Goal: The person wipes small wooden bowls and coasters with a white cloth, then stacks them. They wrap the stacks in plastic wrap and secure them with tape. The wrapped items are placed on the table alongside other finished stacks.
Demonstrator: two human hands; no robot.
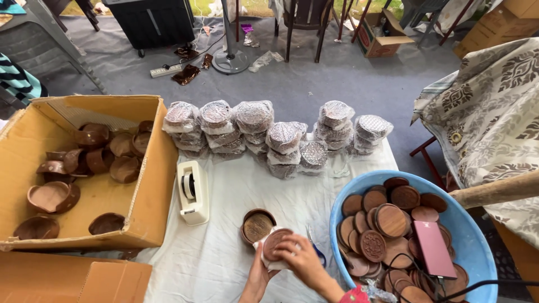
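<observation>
A stiff, light-looking wooden disc (pixel 275 243) is pinched at its rim by both hands, left (pixel 257 279) and right (pixel 301 259), its thin wrap likely slippery.

Grey floor (pixel 337 78), fan base (pixel 229 60), patterned cloth (pixel 494 112) in daylight

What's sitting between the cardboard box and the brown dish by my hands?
A white tape dispenser on the white cloth, seen in the head view.

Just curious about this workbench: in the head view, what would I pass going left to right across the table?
Cardboard box of brown bowls → white tape dispenser → brown disc → left hand → right hand → blue tub of wooden discs.
</observation>
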